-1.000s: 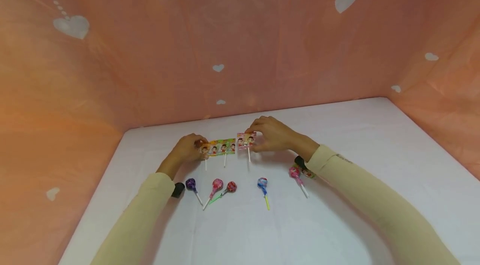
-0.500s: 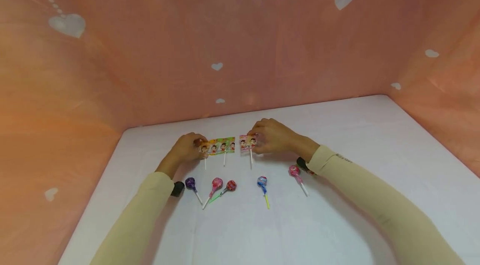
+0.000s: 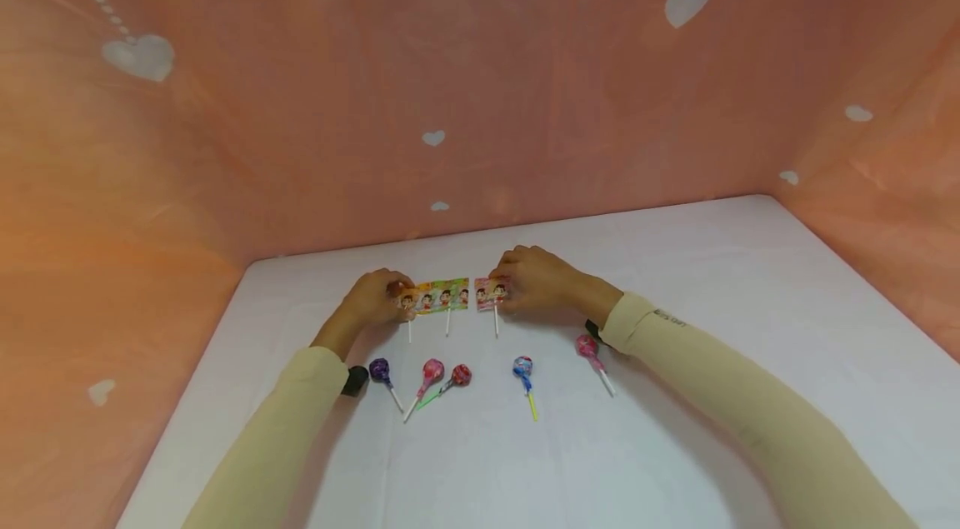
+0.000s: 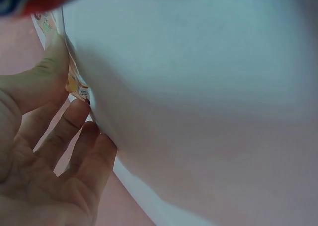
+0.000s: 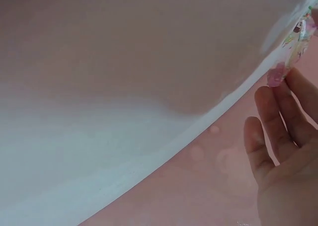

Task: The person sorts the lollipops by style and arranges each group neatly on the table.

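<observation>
My left hand [image 3: 396, 297] pinches the left end of a strip of two flat lollipops [image 3: 439, 296] in orange and green wrappers, lying on the white table [image 3: 675, 262]. Just right of the strip, my right hand [image 3: 506, 291] pinches a single flat lollipop in a pink wrapper [image 3: 490, 294], its white stick pointing toward me. In the left wrist view the thumb [image 4: 53, 62] presses the wrapper edge [image 4: 77, 89]. The right wrist view shows my fingers [image 5: 278, 116] below the pink wrapper [image 5: 294, 39].
Several round lollipops lie in a row nearer to me: purple [image 3: 380, 368], pink [image 3: 432, 368], red [image 3: 461, 375], blue [image 3: 522, 365] and another pink [image 3: 587, 346]. Peach cloth walls with white hearts [image 3: 433, 137] close the table's back and sides.
My right hand has lowered the pink-wrapped lollipop until it sits level with the strip, close beside it. The left hand and the strip have stayed put.
</observation>
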`<state>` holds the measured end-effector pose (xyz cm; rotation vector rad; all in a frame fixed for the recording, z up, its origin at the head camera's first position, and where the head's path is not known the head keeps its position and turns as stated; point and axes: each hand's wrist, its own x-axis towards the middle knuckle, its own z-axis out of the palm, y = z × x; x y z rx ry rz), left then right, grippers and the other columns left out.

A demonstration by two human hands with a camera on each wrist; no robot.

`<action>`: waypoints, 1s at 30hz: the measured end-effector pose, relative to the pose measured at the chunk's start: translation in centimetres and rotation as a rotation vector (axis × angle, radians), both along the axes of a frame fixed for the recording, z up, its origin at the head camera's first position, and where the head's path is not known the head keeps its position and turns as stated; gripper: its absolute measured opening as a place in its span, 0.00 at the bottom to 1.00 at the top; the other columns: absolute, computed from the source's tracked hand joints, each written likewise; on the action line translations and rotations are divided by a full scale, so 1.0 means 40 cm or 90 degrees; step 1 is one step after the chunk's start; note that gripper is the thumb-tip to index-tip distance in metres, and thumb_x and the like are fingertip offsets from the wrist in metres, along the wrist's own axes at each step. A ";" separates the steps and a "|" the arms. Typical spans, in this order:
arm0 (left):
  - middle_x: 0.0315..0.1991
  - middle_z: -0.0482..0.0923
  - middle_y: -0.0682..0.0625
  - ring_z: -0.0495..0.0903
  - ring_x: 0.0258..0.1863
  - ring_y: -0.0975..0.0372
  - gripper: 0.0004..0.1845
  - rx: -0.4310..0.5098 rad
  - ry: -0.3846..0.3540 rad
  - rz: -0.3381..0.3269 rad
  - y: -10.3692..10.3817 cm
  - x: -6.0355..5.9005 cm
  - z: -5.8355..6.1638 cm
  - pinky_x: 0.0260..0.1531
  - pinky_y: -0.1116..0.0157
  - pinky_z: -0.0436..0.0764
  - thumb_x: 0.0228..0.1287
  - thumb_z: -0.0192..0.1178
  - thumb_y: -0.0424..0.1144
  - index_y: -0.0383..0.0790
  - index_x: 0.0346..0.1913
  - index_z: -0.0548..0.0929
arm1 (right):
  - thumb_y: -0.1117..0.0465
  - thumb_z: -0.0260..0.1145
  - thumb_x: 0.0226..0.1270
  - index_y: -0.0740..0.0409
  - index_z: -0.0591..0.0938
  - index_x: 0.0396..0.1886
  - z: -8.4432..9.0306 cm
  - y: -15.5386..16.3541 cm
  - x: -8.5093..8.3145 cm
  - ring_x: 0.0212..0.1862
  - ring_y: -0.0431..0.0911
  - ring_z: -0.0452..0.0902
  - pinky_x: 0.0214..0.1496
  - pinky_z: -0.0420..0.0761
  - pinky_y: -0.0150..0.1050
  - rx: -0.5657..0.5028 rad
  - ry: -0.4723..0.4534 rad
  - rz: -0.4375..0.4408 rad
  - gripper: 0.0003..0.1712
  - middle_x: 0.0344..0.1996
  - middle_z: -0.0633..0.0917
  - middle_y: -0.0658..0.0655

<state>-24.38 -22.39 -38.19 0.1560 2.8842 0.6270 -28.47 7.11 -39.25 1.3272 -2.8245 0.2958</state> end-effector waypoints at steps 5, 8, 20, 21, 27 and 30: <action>0.54 0.78 0.36 0.75 0.55 0.45 0.27 0.000 -0.004 0.004 0.001 0.002 -0.003 0.63 0.43 0.72 0.57 0.73 0.39 0.37 0.60 0.80 | 0.43 0.69 0.62 0.53 0.83 0.58 0.000 -0.006 0.002 0.56 0.49 0.77 0.63 0.76 0.49 0.007 0.013 0.000 0.29 0.53 0.82 0.55; 0.53 0.78 0.37 0.75 0.54 0.45 0.27 0.004 -0.003 0.008 -0.003 0.003 -0.003 0.63 0.43 0.72 0.57 0.73 0.39 0.37 0.60 0.80 | 0.42 0.68 0.63 0.53 0.82 0.59 0.001 -0.009 0.003 0.57 0.49 0.77 0.65 0.75 0.48 0.015 0.006 -0.008 0.30 0.54 0.81 0.55; 0.51 0.78 0.38 0.75 0.53 0.46 0.27 0.023 -0.009 0.013 -0.007 -0.002 -0.011 0.62 0.45 0.73 0.56 0.74 0.39 0.38 0.59 0.81 | 0.42 0.67 0.64 0.54 0.77 0.66 -0.005 -0.013 0.007 0.63 0.50 0.73 0.70 0.71 0.47 0.014 -0.060 -0.035 0.34 0.60 0.78 0.55; 0.51 0.78 0.38 0.75 0.53 0.47 0.27 0.023 -0.008 0.015 -0.007 -0.002 -0.011 0.62 0.45 0.73 0.56 0.74 0.39 0.38 0.59 0.81 | 0.43 0.67 0.64 0.55 0.76 0.66 -0.004 -0.013 0.008 0.63 0.50 0.73 0.71 0.71 0.47 0.011 -0.062 -0.034 0.35 0.60 0.78 0.55; 0.51 0.78 0.38 0.75 0.53 0.47 0.27 0.023 -0.007 0.024 -0.007 0.001 -0.007 0.62 0.45 0.72 0.56 0.73 0.39 0.39 0.59 0.81 | 0.41 0.66 0.65 0.56 0.76 0.67 -0.001 -0.006 0.006 0.66 0.52 0.71 0.72 0.70 0.48 0.018 -0.063 -0.042 0.36 0.62 0.77 0.57; 0.51 0.78 0.38 0.75 0.53 0.47 0.26 0.028 -0.006 0.026 -0.008 0.004 -0.006 0.62 0.45 0.72 0.56 0.73 0.39 0.39 0.59 0.81 | 0.41 0.65 0.66 0.56 0.76 0.66 -0.002 -0.004 0.002 0.66 0.52 0.71 0.72 0.70 0.49 0.020 -0.060 -0.039 0.35 0.62 0.78 0.57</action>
